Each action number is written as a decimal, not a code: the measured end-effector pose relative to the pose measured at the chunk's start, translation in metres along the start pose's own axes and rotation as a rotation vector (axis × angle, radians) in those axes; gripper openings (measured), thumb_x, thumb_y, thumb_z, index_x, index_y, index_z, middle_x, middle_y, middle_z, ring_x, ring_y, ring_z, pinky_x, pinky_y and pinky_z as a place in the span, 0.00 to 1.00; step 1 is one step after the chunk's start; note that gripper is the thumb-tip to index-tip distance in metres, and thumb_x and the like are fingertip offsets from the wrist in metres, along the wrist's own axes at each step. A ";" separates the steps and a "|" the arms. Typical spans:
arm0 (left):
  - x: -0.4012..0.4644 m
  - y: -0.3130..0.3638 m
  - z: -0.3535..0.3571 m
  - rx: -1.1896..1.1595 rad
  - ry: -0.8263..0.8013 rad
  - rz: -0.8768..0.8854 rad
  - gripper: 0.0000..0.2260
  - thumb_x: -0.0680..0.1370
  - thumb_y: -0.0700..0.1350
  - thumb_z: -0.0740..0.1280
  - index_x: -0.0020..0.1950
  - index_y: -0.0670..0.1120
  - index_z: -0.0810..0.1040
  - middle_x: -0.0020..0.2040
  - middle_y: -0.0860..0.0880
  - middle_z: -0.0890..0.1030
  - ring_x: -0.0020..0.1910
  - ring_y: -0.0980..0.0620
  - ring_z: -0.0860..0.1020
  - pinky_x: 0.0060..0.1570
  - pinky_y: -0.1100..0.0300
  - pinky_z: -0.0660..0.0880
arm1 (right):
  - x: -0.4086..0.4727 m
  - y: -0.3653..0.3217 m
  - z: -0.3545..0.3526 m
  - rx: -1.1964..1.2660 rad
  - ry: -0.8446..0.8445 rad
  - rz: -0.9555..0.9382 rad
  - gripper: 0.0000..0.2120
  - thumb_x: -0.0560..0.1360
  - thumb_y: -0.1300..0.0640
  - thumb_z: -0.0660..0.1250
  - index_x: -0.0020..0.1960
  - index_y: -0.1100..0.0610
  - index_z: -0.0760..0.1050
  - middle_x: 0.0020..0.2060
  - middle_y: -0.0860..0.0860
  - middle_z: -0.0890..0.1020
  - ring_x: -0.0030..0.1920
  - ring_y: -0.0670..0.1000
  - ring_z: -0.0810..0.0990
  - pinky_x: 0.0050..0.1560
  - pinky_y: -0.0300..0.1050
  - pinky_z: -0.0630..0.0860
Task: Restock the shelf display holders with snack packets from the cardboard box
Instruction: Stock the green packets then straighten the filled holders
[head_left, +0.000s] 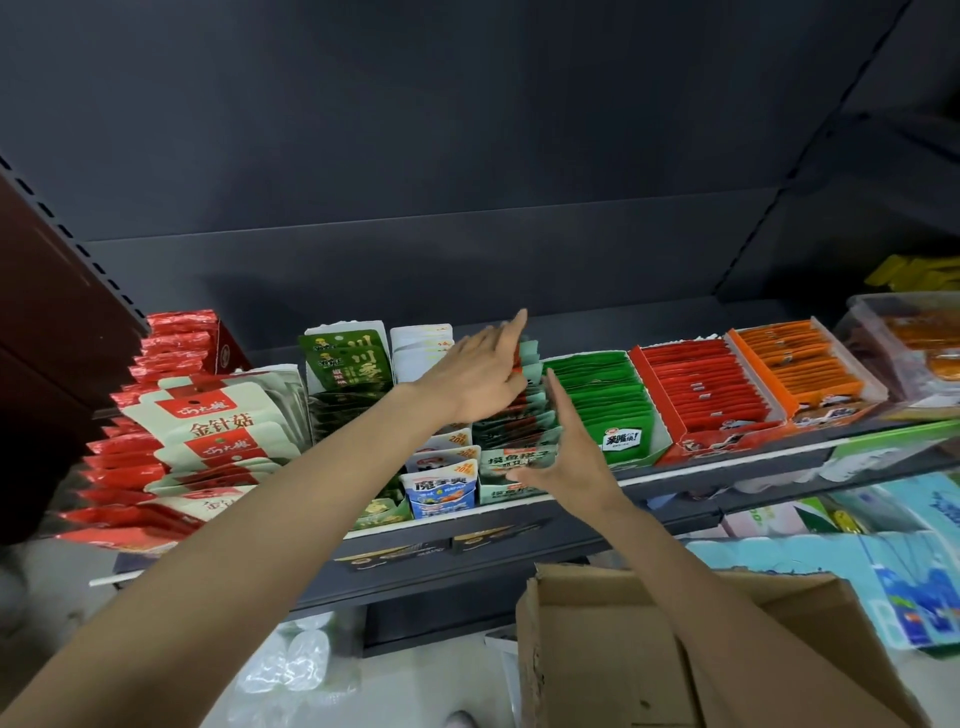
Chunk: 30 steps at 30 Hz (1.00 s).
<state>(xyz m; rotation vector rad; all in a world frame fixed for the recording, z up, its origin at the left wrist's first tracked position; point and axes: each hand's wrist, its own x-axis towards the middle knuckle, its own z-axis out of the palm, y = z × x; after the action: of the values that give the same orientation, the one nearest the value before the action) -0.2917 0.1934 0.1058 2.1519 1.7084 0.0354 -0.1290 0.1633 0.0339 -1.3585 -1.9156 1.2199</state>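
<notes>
A row of pale green and red snack packets stands in a display holder at the middle of the shelf. My left hand lies flat on the left side and top of this row, fingers straight and reaching toward the back. My right hand presses its straight fingers against the row's right side, with the thumb along the front packet. The cardboard box sits open below the shelf at lower right, under my right forearm; its contents are hidden.
Right of the row stand holders of green packets, red packets and orange packets. To the left are white and green packs, cream mushroom packs and red foil packs. Blue goods fill the lower shelf.
</notes>
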 end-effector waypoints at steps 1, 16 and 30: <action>0.001 -0.002 0.003 0.033 -0.009 -0.023 0.29 0.82 0.49 0.50 0.77 0.46 0.37 0.78 0.45 0.45 0.77 0.48 0.45 0.74 0.52 0.46 | 0.001 0.001 0.001 0.038 -0.035 0.010 0.57 0.63 0.61 0.79 0.77 0.46 0.44 0.68 0.38 0.64 0.65 0.35 0.64 0.60 0.24 0.62; -0.007 0.006 0.010 0.068 0.201 -0.031 0.28 0.83 0.56 0.42 0.77 0.43 0.37 0.77 0.45 0.36 0.75 0.51 0.35 0.73 0.57 0.36 | 0.008 0.012 0.002 0.206 -0.164 0.088 0.61 0.63 0.58 0.79 0.75 0.39 0.34 0.72 0.42 0.64 0.69 0.41 0.66 0.68 0.43 0.66; -0.019 0.016 0.022 0.235 0.030 -0.065 0.27 0.83 0.54 0.41 0.77 0.43 0.37 0.77 0.46 0.37 0.76 0.51 0.36 0.75 0.54 0.38 | -0.004 0.003 -0.019 0.134 -0.240 0.120 0.58 0.65 0.59 0.78 0.76 0.44 0.36 0.74 0.41 0.52 0.72 0.40 0.52 0.74 0.44 0.53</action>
<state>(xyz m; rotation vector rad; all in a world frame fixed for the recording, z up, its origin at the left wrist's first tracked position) -0.2758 0.1662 0.0951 2.2678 1.8801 -0.1597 -0.1110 0.1669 0.0407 -1.3224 -1.8906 1.6033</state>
